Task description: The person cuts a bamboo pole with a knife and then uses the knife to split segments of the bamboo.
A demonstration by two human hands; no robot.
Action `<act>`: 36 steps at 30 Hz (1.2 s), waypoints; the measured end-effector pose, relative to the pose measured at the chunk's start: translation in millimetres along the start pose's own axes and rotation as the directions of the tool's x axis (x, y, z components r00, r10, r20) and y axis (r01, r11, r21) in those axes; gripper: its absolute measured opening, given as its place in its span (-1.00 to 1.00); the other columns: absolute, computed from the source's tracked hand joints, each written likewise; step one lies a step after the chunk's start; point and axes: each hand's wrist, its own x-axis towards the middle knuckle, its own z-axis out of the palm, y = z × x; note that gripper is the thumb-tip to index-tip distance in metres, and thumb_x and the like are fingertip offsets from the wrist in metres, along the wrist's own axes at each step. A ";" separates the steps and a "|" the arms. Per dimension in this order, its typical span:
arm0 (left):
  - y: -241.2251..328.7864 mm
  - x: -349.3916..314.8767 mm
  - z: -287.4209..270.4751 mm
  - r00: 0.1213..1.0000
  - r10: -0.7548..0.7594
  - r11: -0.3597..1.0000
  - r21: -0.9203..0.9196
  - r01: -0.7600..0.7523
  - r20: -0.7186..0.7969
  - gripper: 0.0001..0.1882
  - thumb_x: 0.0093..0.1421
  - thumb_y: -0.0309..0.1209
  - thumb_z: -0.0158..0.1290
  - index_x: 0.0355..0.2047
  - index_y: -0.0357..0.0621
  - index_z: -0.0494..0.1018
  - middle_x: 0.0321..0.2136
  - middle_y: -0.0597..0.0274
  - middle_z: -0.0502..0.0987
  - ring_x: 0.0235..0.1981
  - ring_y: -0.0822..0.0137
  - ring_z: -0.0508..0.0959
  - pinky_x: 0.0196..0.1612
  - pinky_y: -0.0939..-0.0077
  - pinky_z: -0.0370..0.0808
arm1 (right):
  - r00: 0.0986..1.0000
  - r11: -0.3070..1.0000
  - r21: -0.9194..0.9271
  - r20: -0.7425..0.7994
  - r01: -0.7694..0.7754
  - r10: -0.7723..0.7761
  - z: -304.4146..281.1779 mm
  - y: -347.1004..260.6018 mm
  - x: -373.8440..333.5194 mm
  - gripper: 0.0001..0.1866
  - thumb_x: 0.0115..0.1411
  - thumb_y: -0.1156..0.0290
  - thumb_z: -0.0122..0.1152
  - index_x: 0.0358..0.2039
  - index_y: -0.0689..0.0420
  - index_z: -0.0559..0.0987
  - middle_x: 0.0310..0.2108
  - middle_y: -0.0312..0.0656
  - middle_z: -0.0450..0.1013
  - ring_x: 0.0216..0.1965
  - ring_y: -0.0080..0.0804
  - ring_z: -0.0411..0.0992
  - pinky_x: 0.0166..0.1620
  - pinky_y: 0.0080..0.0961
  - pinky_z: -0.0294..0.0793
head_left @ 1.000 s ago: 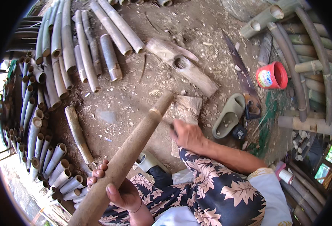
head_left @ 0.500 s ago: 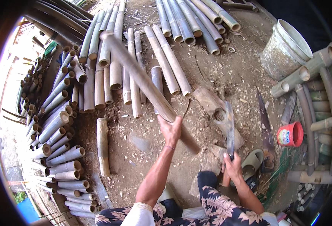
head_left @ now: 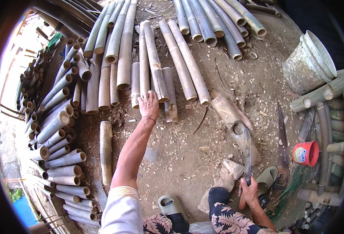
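Observation:
My left hand [head_left: 148, 106] reaches forward, its fingers closed over the near end of a pale bamboo pole [head_left: 144, 64] lying on the ground. Close beside that pole lies another bamboo pole [head_left: 155, 64], its lower end by my fingertips. Down at the right, by my knee, my right hand [head_left: 250, 191] grips a long-bladed machete [head_left: 247, 156], blade pointing away from me. The blade's tip rests over or just above a wooden block [head_left: 240, 132] with a round hole; whether they touch I cannot tell.
Bamboo poles [head_left: 124, 54] lie in rows ahead, with cut bamboo stacked [head_left: 66, 158] at left. One short bamboo piece [head_left: 106, 152] lies alone. Right are a dirty white bucket [head_left: 306, 64], a red tub [head_left: 306, 153], a saw [head_left: 282, 140] and a bamboo frame [head_left: 323, 197]. Chips litter the dirt.
The pole that my left hand held up at a slant is down among the others. My left hand has moved forward and left onto a pole end. My right hand still holds the machete.

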 end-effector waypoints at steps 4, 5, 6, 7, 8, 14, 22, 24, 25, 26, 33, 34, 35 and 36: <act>0.1 9.9 10.4 0.996 0.062 0.993 0.099 -0.056 -0.060 -0.60 0.19 -0.45 -0.04 0.05 -0.25 0.34 -0.15 0.09 0.40 -0.06 0.12 0.42 -0.19 0.21 0.51 | 1.000 1.000 0.019 0.015 0.005 -0.005 5.4 -5.3 -5.4 -0.78 0.29 0.33 0.14 -0.33 0.22 0.38 -0.65 -0.28 0.36 -0.73 -0.54 0.35 -0.68 -0.53 0.35; -1.8 8.6 16.5 0.991 0.086 0.992 0.096 -0.076 -0.099 -0.60 0.19 -0.46 -0.04 0.05 -0.27 0.34 -0.18 0.07 0.43 -0.11 0.12 0.45 -0.25 0.24 0.53 | 1.000 1.000 0.025 0.023 0.009 -0.010 6.8 -4.8 -7.5 -0.79 0.29 0.33 0.14 -0.32 0.22 0.38 -0.65 -0.28 0.36 -0.73 -0.54 0.35 -0.68 -0.53 0.35; -5.2 4.2 22.3 0.985 0.107 0.991 0.097 -0.094 -0.136 -0.60 0.19 -0.47 -0.05 0.06 -0.30 0.34 -0.21 0.04 0.45 -0.17 0.11 0.48 -0.30 0.28 0.55 | 0.999 1.000 0.012 0.040 0.023 -0.024 8.5 -3.6 -7.4 -0.79 0.29 0.33 0.14 -0.31 0.22 0.39 -0.64 -0.28 0.36 -0.73 -0.54 0.34 -0.68 -0.54 0.35; -1.7 1.2 18.5 0.974 0.138 0.988 0.094 -0.123 -0.179 -0.59 0.19 -0.47 -0.05 0.06 -0.32 0.34 -0.24 0.01 0.48 -0.22 0.11 0.52 -0.36 0.31 0.56 | 0.999 1.000 0.006 0.044 0.030 -0.030 7.1 -2.3 -6.2 -0.78 0.30 0.33 0.14 -0.31 0.22 0.39 -0.64 -0.28 0.36 -0.73 -0.54 0.34 -0.68 -0.54 0.35; 0.0 -7.0 15.3 0.947 0.113 0.989 -0.054 -0.135 -0.300 -0.54 0.19 -0.53 -0.06 0.12 -0.37 0.26 -0.31 -0.04 0.53 -0.37 0.09 0.56 -0.41 0.28 0.58 | 0.998 0.999 0.000 0.052 0.036 -0.036 6.0 -1.4 -4.5 -0.78 0.30 0.33 0.14 -0.30 0.22 0.39 -0.64 -0.28 0.36 -0.73 -0.55 0.34 -0.68 -0.54 0.35; 12.8 -84.5 -100.4 0.986 -0.051 0.403 -0.900 0.168 0.161 -0.42 0.22 -0.38 0.00 0.18 -0.38 0.12 -0.27 -0.14 0.56 -0.35 0.13 0.62 -0.35 0.27 0.62 | 1.000 0.999 0.026 -0.004 0.023 -0.023 -8.8 8.8 -17.2 -0.79 0.30 0.34 0.12 -0.29 0.23 0.40 -0.64 -0.28 0.36 -0.72 -0.55 0.34 -0.68 -0.53 0.36; 77.2 -297.1 -120.8 0.795 0.597 0.019 -0.993 0.119 0.107 -0.32 0.16 -0.40 0.17 0.22 -0.31 0.14 0.03 -0.13 0.40 -0.01 0.08 0.51 0.06 0.16 0.53 | 0.996 0.996 0.012 0.039 0.083 -0.084 -18.4 23.4 -19.1 -0.79 0.33 0.32 0.06 -0.30 0.22 0.37 -0.59 -0.24 0.37 -0.72 -0.50 0.36 -0.69 -0.53 0.40; 84.1 -289.9 -100.4 0.856 0.513 0.125 -0.992 0.004 0.069 -0.39 0.17 -0.34 0.15 0.17 -0.30 0.22 -0.05 -0.05 0.45 -0.07 0.12 0.52 0.01 0.18 0.54 | 0.997 0.996 0.046 0.017 0.080 -0.081 -20.9 26.1 -19.8 -0.79 0.33 0.32 0.07 -0.31 0.21 0.37 -0.59 -0.24 0.36 -0.71 -0.51 0.36 -0.69 -0.53 0.40; 88.1 -276.6 -71.9 0.920 0.374 0.085 -0.992 0.093 0.118 -0.44 0.20 -0.26 0.14 0.12 -0.33 0.30 -0.11 0.00 0.49 -0.13 0.16 0.54 -0.07 0.22 0.56 | 0.997 0.995 0.060 -0.001 0.078 -0.078 -23.8 26.9 -22.2 -0.78 0.33 0.31 0.07 -0.31 0.21 0.37 -0.59 -0.24 0.36 -0.71 -0.51 0.36 -0.69 -0.53 0.40; 89.5 -251.0 -63.9 0.939 0.219 -0.024 -0.961 0.277 0.265 -0.34 0.21 -0.15 0.13 0.16 -0.37 0.25 -0.02 -0.11 0.42 -0.03 0.12 0.50 -0.03 0.21 0.55 | 0.997 0.995 0.063 -0.024 0.078 -0.077 -28.9 29.9 -23.7 -0.78 0.33 0.31 0.06 -0.32 0.21 0.37 -0.58 -0.25 0.35 -0.71 -0.51 0.36 -0.69 -0.53 0.40; 83.2 -86.4 20.7 0.753 -0.498 -0.151 -0.898 0.413 0.430 -0.19 0.07 0.04 0.27 0.01 -0.47 0.29 -0.24 0.03 0.48 -0.30 0.26 0.51 -0.41 0.37 0.49 | 0.998 0.993 0.119 -0.070 0.011 -0.003 -35.7 34.4 -34.4 -0.81 0.30 0.35 0.11 -0.26 0.22 0.39 -0.61 -0.28 0.36 -0.70 -0.53 0.36 -0.66 -0.54 0.38; 73.7 -74.4 29.7 0.765 -0.436 -0.210 -0.880 0.425 0.474 -0.23 0.03 -0.02 0.31 -0.02 -0.45 0.30 -0.28 0.06 0.48 -0.35 0.30 0.50 -0.45 0.41 0.45 | 0.999 0.993 0.121 -0.049 0.013 -0.007 -34.3 35.3 -34.5 -0.82 0.30 0.36 0.11 -0.26 0.21 0.40 -0.61 -0.28 0.36 -0.69 -0.54 0.36 -0.66 -0.55 0.38; 77.2 -61.7 24.1 0.786 -0.346 -0.273 -0.856 0.439 0.513 -0.26 0.00 -0.08 0.34 -0.05 -0.43 0.31 -0.33 0.09 0.48 -0.40 0.33 0.49 -0.50 0.45 0.41 | 0.998 0.992 0.122 -0.056 0.013 -0.006 -38.5 37.0 -36.1 -0.82 0.30 0.36 0.11 -0.26 0.21 0.40 -0.61 -0.28 0.36 -0.69 -0.54 0.36 -0.65 -0.55 0.38; 73.5 -55.0 18.8 0.833 -0.250 -0.304 -0.857 0.417 0.494 -0.32 -0.05 -0.23 0.35 -0.05 -0.42 0.32 -0.36 0.11 0.48 -0.45 0.34 0.47 -0.50 0.43 0.42 | 0.998 0.994 0.107 -0.059 0.008 -0.001 -39.6 38.7 -37.3 -0.83 0.30 0.37 0.10 -0.27 0.21 0.41 -0.62 -0.29 0.36 -0.70 -0.55 0.36 -0.65 -0.55 0.36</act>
